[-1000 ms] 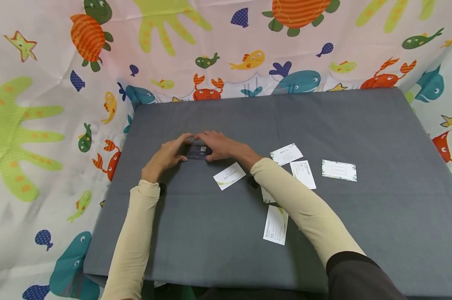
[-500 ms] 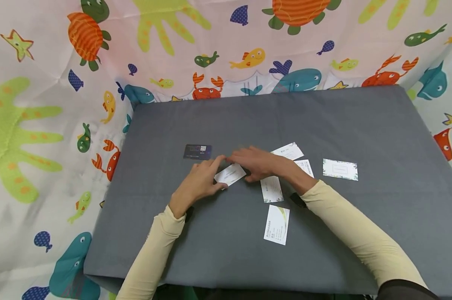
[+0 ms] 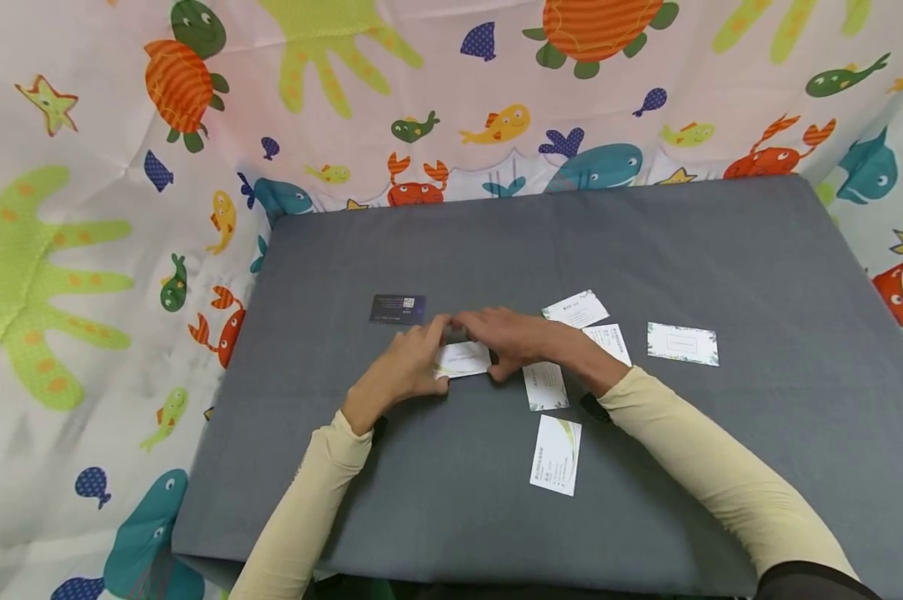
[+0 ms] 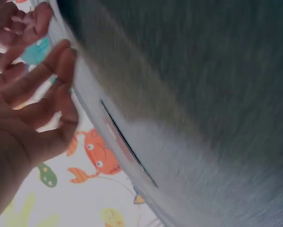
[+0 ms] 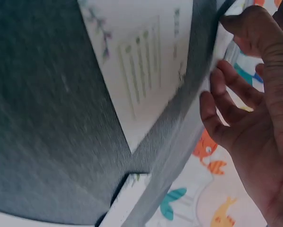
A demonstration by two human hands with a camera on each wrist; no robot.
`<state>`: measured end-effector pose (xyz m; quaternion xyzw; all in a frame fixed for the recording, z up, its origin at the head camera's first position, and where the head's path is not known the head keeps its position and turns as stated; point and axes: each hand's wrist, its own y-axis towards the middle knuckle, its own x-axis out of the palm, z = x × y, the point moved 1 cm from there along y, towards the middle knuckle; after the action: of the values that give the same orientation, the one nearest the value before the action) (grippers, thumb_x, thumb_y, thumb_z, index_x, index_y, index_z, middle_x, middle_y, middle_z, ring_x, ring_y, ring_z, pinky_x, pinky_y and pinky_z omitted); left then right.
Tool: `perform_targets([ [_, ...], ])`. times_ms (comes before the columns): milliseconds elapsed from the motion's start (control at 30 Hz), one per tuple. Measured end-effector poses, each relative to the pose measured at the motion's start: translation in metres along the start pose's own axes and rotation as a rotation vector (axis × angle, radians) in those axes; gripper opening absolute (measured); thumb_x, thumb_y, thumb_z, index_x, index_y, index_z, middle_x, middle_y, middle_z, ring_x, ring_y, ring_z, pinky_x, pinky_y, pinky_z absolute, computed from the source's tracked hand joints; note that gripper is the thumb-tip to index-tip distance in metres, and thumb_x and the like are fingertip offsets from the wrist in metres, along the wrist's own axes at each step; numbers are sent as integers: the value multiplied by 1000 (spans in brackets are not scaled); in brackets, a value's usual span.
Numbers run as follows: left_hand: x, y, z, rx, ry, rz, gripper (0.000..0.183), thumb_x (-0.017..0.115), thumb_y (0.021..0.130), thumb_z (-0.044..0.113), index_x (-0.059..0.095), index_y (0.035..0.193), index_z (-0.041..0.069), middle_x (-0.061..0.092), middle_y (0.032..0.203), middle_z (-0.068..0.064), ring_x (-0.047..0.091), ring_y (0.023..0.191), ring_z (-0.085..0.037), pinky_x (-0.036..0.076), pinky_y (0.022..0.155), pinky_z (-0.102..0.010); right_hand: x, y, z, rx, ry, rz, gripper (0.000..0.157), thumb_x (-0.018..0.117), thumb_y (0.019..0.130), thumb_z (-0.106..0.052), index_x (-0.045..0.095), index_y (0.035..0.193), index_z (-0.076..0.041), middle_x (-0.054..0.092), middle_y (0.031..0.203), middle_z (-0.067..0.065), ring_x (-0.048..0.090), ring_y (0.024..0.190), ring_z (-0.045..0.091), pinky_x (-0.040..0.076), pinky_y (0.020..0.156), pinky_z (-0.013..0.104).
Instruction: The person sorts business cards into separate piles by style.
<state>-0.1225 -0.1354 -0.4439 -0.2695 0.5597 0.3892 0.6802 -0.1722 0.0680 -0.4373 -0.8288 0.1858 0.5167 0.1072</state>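
Note:
A white business card [image 3: 462, 358] with a green curved corner lies between my hands, left of the table's middle. My left hand [image 3: 409, 367] holds its left end, thumb at the near corner and forefinger bent over beyond the far edge. At the right end my right hand [image 3: 522, 337] holds it the same way, its thumb at the near corner. The two forefingers almost meet above the card. In the wrist views, the left hand [image 4: 32, 109] and right hand [image 5: 255, 109] show curved fingers. A dark card [image 3: 397, 309] with a QR code lies just beyond the left hand.
Right of the hands lie a leaf-bordered card [image 3: 574, 309], a text card [image 3: 609, 342] partly behind the right forearm, and a card [image 3: 546, 387] under the wrist. Another card [image 3: 556, 455] is nearer; one [image 3: 682, 343] lies farther right. Sea-animal cloth [image 3: 496, 75] surrounds the grey table [image 3: 759, 467].
Both hands have left the dark card and come nearer and rightward to the white business card. That card has turned from slanted to nearly level; the dark card stays behind.

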Motion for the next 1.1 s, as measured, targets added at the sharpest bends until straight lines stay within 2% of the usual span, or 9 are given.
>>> perform_targets([
  [100, -6, 15, -15, 14, -42, 13, 79, 74, 62, 29, 35, 128, 8, 58, 96, -1, 54, 81, -17, 38, 69, -40, -8, 4, 7, 46, -10, 65, 74, 72, 64, -19, 37, 128, -6, 52, 113, 10, 48, 87, 19, 39, 79, 41],
  [233, -11, 42, -34, 5, -136, 6, 77, 77, 66, 21, 35, 128, 6, 59, 106, -4, 55, 93, -20, 34, 78, -44, -18, 11, 22, 114, -49, 147, 73, 73, 64, -21, 39, 126, -5, 53, 108, 9, 47, 80, 21, 38, 76, 43],
  [333, -10, 55, -44, -8, -158, -22, 74, 78, 67, 17, 35, 126, 5, 60, 108, -4, 55, 97, -21, 34, 81, -45, -18, 19, 34, 149, -48, 148, 74, 75, 65, -23, 38, 127, -6, 52, 102, 6, 48, 81, 20, 37, 76, 42],
  [467, -6, 64, -49, -14, -161, -69, 72, 76, 69, 16, 35, 126, 5, 60, 109, -3, 56, 98, -20, 36, 81, -46, -15, 22, 45, 183, -11, 116, 76, 76, 66, -23, 36, 128, -7, 51, 98, 4, 50, 83, 19, 37, 78, 41],
  [800, -7, 69, -49, -22, -159, -89, 71, 76, 71, 16, 35, 128, 7, 60, 112, -1, 56, 100, -19, 39, 80, -48, -18, 20, 51, 204, 5, 71, 76, 75, 71, -22, 33, 133, -8, 54, 104, 7, 51, 92, 21, 34, 85, 46],
  [933, -11, 66, -47, -17, -125, -95, 72, 76, 72, 20, 36, 131, 9, 58, 117, -4, 54, 105, -20, 37, 80, -48, -21, 16, 48, 177, -24, 94, 74, 75, 72, -24, 35, 133, -9, 54, 107, 8, 47, 97, 22, 32, 87, 46],
  [1000, -15, 63, -40, 21, -90, -69, 68, 75, 74, 23, 40, 131, 11, 55, 121, -5, 51, 108, -21, 36, 81, -48, -24, 9, 44, 152, -34, 112, 72, 75, 72, -23, 37, 131, -8, 53, 111, 9, 45, 100, 23, 31, 89, 46],
  [1100, -25, 55, -17, 159, -27, 29, 54, 72, 76, 26, 51, 124, 14, 55, 119, -4, 50, 108, -21, 36, 81, -46, -31, -9, 34, 98, -53, 126, 66, 76, 71, -22, 42, 126, -9, 52, 114, 8, 45, 103, 23, 32, 90, 46],
])
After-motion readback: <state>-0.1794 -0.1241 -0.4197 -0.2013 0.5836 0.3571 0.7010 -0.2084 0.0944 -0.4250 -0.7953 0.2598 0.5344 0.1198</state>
